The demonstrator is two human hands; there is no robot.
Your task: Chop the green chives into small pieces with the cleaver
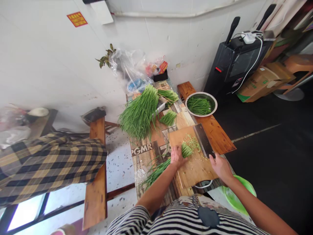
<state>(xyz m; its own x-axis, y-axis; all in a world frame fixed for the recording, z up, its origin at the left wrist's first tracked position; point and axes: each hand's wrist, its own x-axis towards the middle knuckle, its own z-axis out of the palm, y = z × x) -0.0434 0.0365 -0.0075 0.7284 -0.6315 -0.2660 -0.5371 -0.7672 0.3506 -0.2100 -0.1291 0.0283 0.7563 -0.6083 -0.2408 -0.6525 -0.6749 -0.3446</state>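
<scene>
green stalks (187, 150) lie on the cutting board (193, 174), partly under the left hand (177, 156), which we find curled down and gripping them. their long axis runs from the near left of the counter (141, 160) toward the far right, pale ends facing the knife (203, 140). we place the blade to the right of those ends, small cut pieces (192, 143) between; the right hand (220, 165), nearer to it, pinches its handle. on the counter we read "pgmr". a red wall notice (77, 19) bears yellow writing we cannot make out.
</scene>
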